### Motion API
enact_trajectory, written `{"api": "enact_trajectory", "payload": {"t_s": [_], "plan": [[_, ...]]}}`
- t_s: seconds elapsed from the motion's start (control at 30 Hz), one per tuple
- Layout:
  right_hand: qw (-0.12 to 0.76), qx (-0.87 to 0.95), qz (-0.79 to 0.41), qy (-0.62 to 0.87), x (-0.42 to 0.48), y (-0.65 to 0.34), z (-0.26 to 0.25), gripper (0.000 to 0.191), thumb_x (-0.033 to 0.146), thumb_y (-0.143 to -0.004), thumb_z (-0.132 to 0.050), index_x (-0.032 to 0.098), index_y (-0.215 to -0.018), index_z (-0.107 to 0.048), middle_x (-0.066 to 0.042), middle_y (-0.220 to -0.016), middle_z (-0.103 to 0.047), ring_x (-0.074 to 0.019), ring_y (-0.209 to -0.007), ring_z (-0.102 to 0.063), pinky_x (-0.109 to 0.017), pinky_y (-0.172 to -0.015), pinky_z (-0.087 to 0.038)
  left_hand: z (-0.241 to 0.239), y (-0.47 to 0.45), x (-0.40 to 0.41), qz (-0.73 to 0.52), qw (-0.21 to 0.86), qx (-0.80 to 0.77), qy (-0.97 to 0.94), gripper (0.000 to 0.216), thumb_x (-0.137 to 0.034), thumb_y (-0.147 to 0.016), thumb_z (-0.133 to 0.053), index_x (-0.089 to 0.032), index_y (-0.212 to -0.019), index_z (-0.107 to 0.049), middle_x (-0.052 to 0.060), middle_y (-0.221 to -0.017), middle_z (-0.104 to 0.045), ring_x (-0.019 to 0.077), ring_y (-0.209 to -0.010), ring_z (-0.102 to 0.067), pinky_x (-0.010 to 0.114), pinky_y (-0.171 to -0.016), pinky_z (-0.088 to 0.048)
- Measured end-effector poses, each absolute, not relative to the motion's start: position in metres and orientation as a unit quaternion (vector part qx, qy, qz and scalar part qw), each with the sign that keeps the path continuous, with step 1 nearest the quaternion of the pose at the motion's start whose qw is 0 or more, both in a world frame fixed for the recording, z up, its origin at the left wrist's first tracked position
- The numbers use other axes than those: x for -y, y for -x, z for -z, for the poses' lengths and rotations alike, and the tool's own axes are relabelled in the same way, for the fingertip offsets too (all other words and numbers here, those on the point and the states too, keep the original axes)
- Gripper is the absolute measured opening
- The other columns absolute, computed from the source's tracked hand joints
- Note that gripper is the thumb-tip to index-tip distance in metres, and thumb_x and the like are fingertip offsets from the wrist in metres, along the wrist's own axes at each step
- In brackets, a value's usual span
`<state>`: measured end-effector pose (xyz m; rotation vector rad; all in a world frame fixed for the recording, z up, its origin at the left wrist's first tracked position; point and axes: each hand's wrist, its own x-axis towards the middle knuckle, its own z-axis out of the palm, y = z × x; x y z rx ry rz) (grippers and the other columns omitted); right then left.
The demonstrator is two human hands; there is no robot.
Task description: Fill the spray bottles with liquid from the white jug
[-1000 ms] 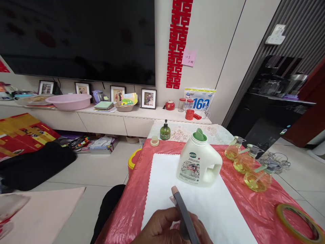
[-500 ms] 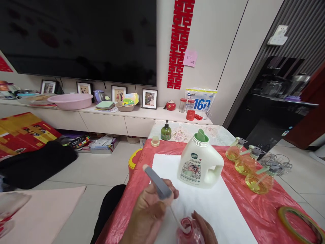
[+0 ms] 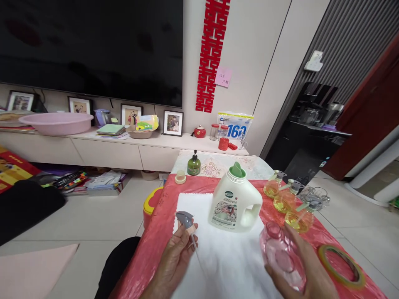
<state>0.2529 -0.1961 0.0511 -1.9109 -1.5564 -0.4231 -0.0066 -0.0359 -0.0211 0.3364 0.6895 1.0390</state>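
Tiles of pale floor (image 3: 93,216) spread on your left, with a dark bundle (image 3: 21,207) lying on them and loose papers (image 3: 102,182) heaped against a long low cabinet (image 3: 109,151). On that cabinet stand a pink basin (image 3: 56,123) and a row of photo frames (image 3: 172,123), under a wide black screen (image 3: 90,45). A red paper ornament (image 3: 207,54) hangs on the wall beside the screen. Nearer to you, the table wears a red cover (image 3: 156,245) with a white cloth (image 3: 224,257) laid over its middle. At the far end sit a small cap (image 3: 180,177) and a green pump bottle (image 3: 193,163). Your left hand (image 3: 174,259) pinches a grey pump head (image 3: 185,219) over the cloth's left edge, its thin tube hanging down. A white jug (image 3: 235,203) with a green lid stands upright on the cloth between your hands. Your right hand (image 3: 299,274), well apart from the left, is wrapped around a pink bottle (image 3: 280,257) with an open neck, tilted above the cloth's right side. Behind it, three yellow-filled bottles (image 3: 285,201) line the cover, and a tape roll (image 3: 339,259) lies flat near the right edge. A dark unit (image 3: 307,137) fills the corner beyond.
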Motion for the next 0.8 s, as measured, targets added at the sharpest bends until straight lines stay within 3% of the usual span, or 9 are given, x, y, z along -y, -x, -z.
{"api": "enact_trajectory", "payload": {"t_s": [0.1,0.3,0.6,0.8], "plan": [[0.259,0.611,0.238,0.709,0.176,-0.267,-0.09,0.067,0.056,-0.1,-0.048,0.023,-0.156,-0.034,-0.008,-0.142,-0.047,-0.0306,-0.124,-0.053,-0.041,-0.088,-0.057,0.04,0.006,0.036,-0.481,0.806,-0.312,-0.149,0.059,-0.03,-0.051,-0.1,-0.017,-0.102,-0.073,0.009,-0.104,-0.077,0.0131,-0.069,-0.069,0.027,-0.069,-0.059],[0.211,0.651,0.306,0.662,0.124,-0.282,-0.148,0.061,0.039,-0.096,-0.043,0.015,-0.152,-0.036,-0.013,-0.138,-0.048,-0.0295,-0.122,-0.05,-0.044,-0.097,-0.049,0.046,0.01,0.035,-0.477,0.816,-0.298,-0.135,0.058,-0.028,-0.053,-0.099,-0.018,-0.104,-0.074,0.01,-0.105,-0.077,0.0148,-0.073,-0.07,0.028,-0.072,-0.059],[0.078,0.67,0.356,0.646,0.08,-0.294,-0.171,0.064,0.029,-0.089,-0.048,0.015,-0.15,-0.037,-0.014,-0.135,-0.046,-0.0274,-0.112,-0.048,-0.039,-0.085,-0.048,0.049,0.011,0.034,-0.468,0.826,-0.285,-0.135,0.051,-0.029,-0.057,-0.097,-0.019,-0.102,-0.075,0.009,-0.105,-0.076,0.0148,-0.074,-0.068,0.028,-0.072,-0.058],[0.013,0.671,0.369,0.644,0.073,-0.291,-0.183,0.068,0.023,-0.081,-0.052,0.016,-0.148,-0.041,-0.011,-0.136,-0.046,-0.0273,-0.114,-0.046,-0.039,-0.086,-0.046,0.053,0.011,0.032,-0.463,0.829,-0.287,-0.129,0.053,-0.027,-0.056,-0.098,-0.018,-0.103,-0.075,0.009,-0.104,-0.076,0.0143,-0.074,-0.069,0.027,-0.072,-0.058]]}}
